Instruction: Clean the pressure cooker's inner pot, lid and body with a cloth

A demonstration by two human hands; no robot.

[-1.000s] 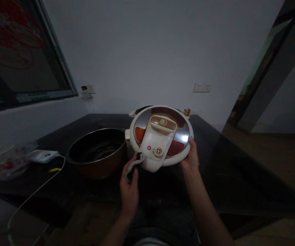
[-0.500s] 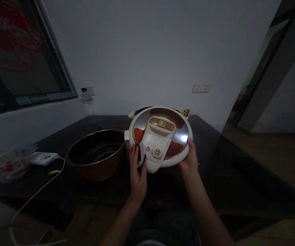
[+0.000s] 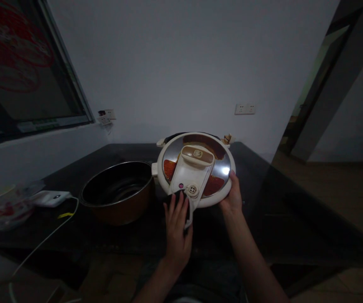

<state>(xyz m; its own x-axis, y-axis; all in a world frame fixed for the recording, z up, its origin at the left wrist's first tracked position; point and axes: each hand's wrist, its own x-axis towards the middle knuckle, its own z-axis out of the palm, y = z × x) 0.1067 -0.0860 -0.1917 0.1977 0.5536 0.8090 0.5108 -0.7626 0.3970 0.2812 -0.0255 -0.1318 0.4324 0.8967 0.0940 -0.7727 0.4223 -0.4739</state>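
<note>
A round pressure cooker lid (image 3: pixel 196 174), cream-rimmed with a mirror-like top and brown food pictures, is tilted up toward me. My right hand (image 3: pixel 233 198) grips its lower right rim, thumb on top. Against the lid's lower edge, by the round steam vent (image 3: pixel 192 190), my left hand (image 3: pixel 178 229) presses a dark cloth (image 3: pixel 170 198) with a pale edge. Its fingers lie over the cloth and partly hide it. Behind the lid, a cooker body shows only a dark rim and cream side handles (image 3: pixel 160 143). Left of the lid stands a dark inner pot (image 3: pixel 118 206) with a brown outside.
On the black tabletop (image 3: pixel 282 202), at far left, are a red-patterned bowl (image 3: pixel 3 210) in clear plastic and a white power strip (image 3: pixel 51 198). Its white cable (image 3: pixel 47 237) hangs over the front edge. Sockets (image 3: pixel 245 109) are on the wall behind.
My left hand has moved with the cloth from the lid's left edge rightward and down to its lower edge near the vent. My right hand keeps its hold on the rim.
</note>
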